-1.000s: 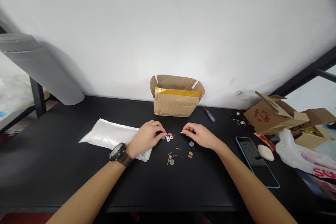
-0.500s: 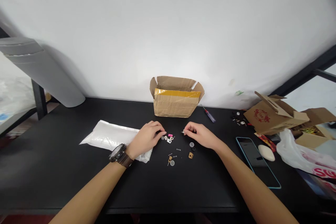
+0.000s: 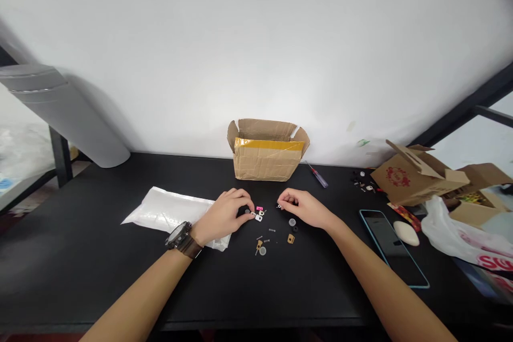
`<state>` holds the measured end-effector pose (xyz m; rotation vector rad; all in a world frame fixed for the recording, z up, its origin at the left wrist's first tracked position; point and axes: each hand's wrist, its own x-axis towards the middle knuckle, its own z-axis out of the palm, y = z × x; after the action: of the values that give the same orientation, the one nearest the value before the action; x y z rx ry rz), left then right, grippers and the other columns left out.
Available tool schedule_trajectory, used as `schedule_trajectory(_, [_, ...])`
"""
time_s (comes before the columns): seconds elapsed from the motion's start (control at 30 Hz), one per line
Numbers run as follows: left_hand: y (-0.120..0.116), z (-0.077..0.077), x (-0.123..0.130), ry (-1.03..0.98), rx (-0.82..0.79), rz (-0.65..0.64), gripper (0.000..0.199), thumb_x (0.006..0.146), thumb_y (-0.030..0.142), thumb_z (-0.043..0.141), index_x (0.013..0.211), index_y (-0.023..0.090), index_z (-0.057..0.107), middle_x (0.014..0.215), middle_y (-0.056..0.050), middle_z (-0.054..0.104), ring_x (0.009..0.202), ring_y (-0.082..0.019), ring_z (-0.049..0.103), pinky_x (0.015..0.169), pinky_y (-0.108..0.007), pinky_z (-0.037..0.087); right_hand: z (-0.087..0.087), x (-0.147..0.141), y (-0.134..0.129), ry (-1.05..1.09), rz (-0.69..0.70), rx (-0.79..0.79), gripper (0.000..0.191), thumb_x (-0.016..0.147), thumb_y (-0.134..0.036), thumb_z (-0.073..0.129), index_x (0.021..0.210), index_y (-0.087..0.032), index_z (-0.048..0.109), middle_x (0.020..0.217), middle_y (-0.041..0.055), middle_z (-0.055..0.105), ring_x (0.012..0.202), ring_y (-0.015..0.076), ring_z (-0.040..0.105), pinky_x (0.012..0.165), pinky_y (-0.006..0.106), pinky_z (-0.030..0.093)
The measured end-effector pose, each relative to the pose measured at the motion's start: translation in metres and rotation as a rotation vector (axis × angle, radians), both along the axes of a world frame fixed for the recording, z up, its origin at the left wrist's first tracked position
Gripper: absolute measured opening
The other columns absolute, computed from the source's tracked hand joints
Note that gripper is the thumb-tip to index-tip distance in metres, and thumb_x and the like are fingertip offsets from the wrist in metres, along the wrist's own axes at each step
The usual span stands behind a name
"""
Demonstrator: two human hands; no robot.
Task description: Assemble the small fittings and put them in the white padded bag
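My left hand point(image 3: 226, 216), with a watch on the wrist, pinches a small white piece point(image 3: 253, 215) among the little parts on the black table. Beside its fingertips lie a pink piece point(image 3: 259, 208) and another white piece point(image 3: 258, 218). My right hand point(image 3: 304, 208) is closed on a small white part point(image 3: 279, 206), mostly covered by the fingers. Below and between the hands are springs point(image 3: 271, 230), a clear disc point(image 3: 292, 222), a second disc point(image 3: 262, 251), a tan piece point(image 3: 290, 238) and another tan piece point(image 3: 259, 245).
An open cardboard box point(image 3: 267, 160) stands against the wall, a screwdriver point(image 3: 319, 176) beside it. A white plastic package point(image 3: 172, 211) lies under my left wrist. At right are a phone point(image 3: 393, 248), a white mouse point(image 3: 406, 233), more boxes point(image 3: 417, 173) and a plastic bag point(image 3: 452, 235).
My left thumb and finger have come down onto a white piece in the small cluster. My right hand has shifted slightly left, still holding its small part.
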<state>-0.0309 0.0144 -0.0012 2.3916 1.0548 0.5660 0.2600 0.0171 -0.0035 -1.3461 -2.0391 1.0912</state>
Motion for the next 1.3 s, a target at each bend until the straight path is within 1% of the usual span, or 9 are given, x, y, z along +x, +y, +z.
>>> schedule_trajectory(0.17, [-0.001,-0.001,0.001,-0.008,-0.029,-0.026,0.01,0.098,0.034,0.064,0.097,0.026,0.069,0.112,-0.001,0.066,0.104,-0.021,0.058,0.096,-0.038,0.04,-0.006,0.0,0.003,0.027,-0.004,-0.007,0.027,0.098,-0.043,0.061,0.116,-0.024,0.069,0.097,0.0034,0.075,0.09,0.0195,0.068,0.081,0.033,0.052])
schedule_trajectory(0.43, [0.0,-0.001,0.001,-0.071,-0.055,-0.036,0.014,0.099,0.036,0.06,0.093,0.024,0.066,0.108,-0.002,0.068,0.101,-0.022,0.06,0.097,-0.039,0.043,-0.006,0.001,0.003,0.044,-0.005,-0.024,0.028,0.099,-0.044,0.06,0.116,-0.024,0.07,0.105,0.0042,0.075,0.094,0.02,0.069,0.085,0.034,0.052])
schedule_trajectory(0.6, [0.002,-0.001,-0.001,-0.19,-0.189,0.084,0.018,0.1,0.039,0.057,0.095,0.023,0.063,0.097,-0.002,0.068,0.093,-0.021,0.063,0.083,-0.034,0.049,-0.003,0.001,0.003,0.006,-0.006,-0.001,0.026,0.1,-0.043,0.058,0.113,-0.025,0.072,0.107,0.003,0.075,0.092,0.0193,0.068,0.082,0.032,0.051])
schedule_trajectory(0.7, [0.002,-0.002,-0.001,-0.224,-0.263,0.14,0.018,0.102,0.039,0.052,0.097,0.023,0.06,0.09,-0.001,0.067,0.086,-0.019,0.064,0.077,-0.032,0.049,-0.001,0.001,0.003,-0.01,-0.004,0.016,0.025,0.101,-0.042,0.057,0.112,-0.026,0.073,0.111,0.0024,0.075,0.093,0.019,0.068,0.083,0.032,0.051])
schedule_trajectory(0.8, [0.0,-0.002,0.001,-0.217,-0.261,0.128,0.017,0.103,0.037,0.049,0.097,0.023,0.057,0.086,0.0,0.067,0.081,-0.019,0.065,0.074,-0.031,0.049,-0.002,0.001,0.002,-0.017,-0.004,0.03,0.025,0.101,-0.042,0.057,0.111,-0.026,0.073,0.112,0.0024,0.075,0.093,0.0191,0.067,0.083,0.032,0.051])
schedule_trajectory(0.97, [-0.004,0.0,0.006,-0.214,-0.248,0.085,0.019,0.103,0.038,0.049,0.096,0.023,0.058,0.085,-0.001,0.069,0.082,-0.02,0.066,0.073,-0.031,0.049,-0.004,0.0,0.003,-0.018,-0.009,0.044,0.025,0.1,-0.042,0.057,0.112,-0.026,0.073,0.112,0.003,0.074,0.091,0.019,0.067,0.081,0.033,0.051])
schedule_trajectory(1.13, [-0.005,0.001,0.006,-0.353,-0.394,0.037,0.019,0.103,0.041,0.049,0.098,0.024,0.056,0.09,-0.001,0.072,0.087,-0.019,0.069,0.082,-0.033,0.052,-0.002,-0.003,0.002,-0.012,-0.024,0.081,0.025,0.101,-0.042,0.057,0.112,-0.026,0.072,0.113,0.0033,0.073,0.089,0.0183,0.066,0.082,0.033,0.052])
schedule_trajectory(1.23, [-0.006,0.002,0.007,-0.422,-0.411,0.057,0.019,0.102,0.041,0.052,0.098,0.023,0.057,0.091,-0.001,0.071,0.087,-0.018,0.069,0.082,-0.034,0.053,0.004,-0.008,-0.004,0.034,-0.046,0.066,0.026,0.1,-0.042,0.058,0.119,-0.027,0.069,0.111,0.0031,0.074,0.091,0.019,0.066,0.084,0.034,0.052])
schedule_trajectory(1.3, [-0.008,0.004,0.01,-0.435,-0.408,0.067,0.021,0.101,0.042,0.055,0.096,0.022,0.058,0.089,-0.001,0.07,0.084,-0.018,0.068,0.08,-0.033,0.054,0.009,-0.013,-0.008,0.053,-0.051,0.066,0.026,0.099,-0.043,0.06,0.118,-0.027,0.069,0.109,0.0028,0.075,0.092,0.0198,0.067,0.084,0.035,0.053])
